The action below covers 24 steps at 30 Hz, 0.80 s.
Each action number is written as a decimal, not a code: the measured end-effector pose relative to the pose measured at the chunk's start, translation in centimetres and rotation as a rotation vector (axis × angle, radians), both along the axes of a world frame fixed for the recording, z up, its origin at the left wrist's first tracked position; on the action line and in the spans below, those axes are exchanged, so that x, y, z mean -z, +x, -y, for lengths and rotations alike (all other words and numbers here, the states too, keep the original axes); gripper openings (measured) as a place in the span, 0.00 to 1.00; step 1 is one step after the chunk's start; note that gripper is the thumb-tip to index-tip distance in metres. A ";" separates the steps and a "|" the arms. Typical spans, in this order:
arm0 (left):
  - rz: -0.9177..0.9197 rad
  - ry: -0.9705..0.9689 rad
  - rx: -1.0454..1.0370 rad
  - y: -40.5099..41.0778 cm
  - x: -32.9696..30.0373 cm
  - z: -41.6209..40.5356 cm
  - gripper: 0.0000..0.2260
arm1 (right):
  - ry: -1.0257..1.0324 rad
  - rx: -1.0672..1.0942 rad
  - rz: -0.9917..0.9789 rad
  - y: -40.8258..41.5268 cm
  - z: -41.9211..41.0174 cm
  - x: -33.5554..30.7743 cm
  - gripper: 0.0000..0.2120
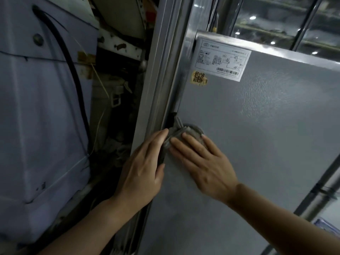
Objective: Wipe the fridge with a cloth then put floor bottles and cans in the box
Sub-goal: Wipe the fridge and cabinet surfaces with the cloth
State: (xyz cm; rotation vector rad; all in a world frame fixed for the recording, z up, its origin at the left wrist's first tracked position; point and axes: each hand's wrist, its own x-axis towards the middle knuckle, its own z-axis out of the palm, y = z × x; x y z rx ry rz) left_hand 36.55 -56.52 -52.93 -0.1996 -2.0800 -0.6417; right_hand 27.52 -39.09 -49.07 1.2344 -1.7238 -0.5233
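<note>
A grey fridge side panel (266,135) fills the right half of the head view, with a white rating label (222,59) and a yellow QR sticker (199,77) near its top. A folded grey cloth (181,132) lies flat against the panel by the left edge. My right hand (204,164) presses flat on the cloth, fingers spread. My left hand (143,166) rests on the fridge's corner edge, its fingertips touching the cloth's left side. No bottles, cans or box are in view.
The fridge's grey door edge and seal (160,80) run up the middle. Left of it is a narrow dark gap with clutter and wires (114,107), then a pale appliance back with a black cable (73,74). Metal rails (312,21) stand at top right.
</note>
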 end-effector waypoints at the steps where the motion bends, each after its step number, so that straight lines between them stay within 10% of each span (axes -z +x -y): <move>1: -0.003 0.003 -0.008 0.2 0.0 0.1 0.37 | -0.014 0.008 -0.012 0.1 0.2 -0.9 0.26; 9: 0.028 0.045 -0.037 0.5 1.3 0.9 0.36 | -0.303 0.003 -0.055 -0.5 3.7 -4.1 0.25; 24: 0.143 -0.170 -0.045 1.7 4.3 -0.3 0.40 | 0.219 0.044 0.005 0.7 -1.2 8.0 0.29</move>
